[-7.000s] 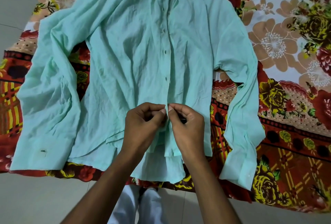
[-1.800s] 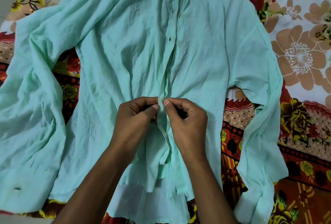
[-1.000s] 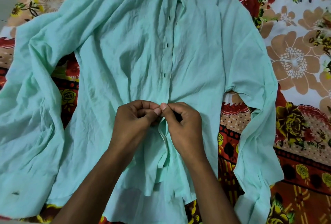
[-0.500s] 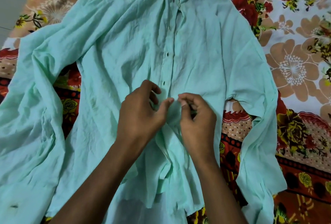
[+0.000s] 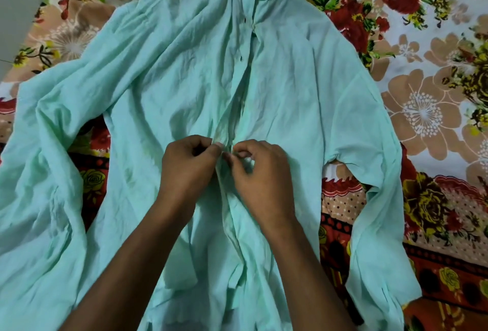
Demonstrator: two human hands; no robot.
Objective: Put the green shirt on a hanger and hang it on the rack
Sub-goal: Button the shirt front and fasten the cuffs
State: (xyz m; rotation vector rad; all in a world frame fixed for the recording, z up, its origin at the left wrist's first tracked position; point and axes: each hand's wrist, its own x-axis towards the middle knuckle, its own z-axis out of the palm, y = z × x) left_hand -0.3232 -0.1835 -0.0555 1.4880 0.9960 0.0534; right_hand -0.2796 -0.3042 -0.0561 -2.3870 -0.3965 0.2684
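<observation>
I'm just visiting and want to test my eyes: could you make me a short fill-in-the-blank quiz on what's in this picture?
1. The shirt spread out flat is pale ____.
2. It lies on a bedsheet printed with ____.
3. The left hand and right hand both pinch the front strip that carries the ____.
4. At the top of the picture the shirt's ____ lies open.

Missing words: green; flowers; buttons; collar
</observation>
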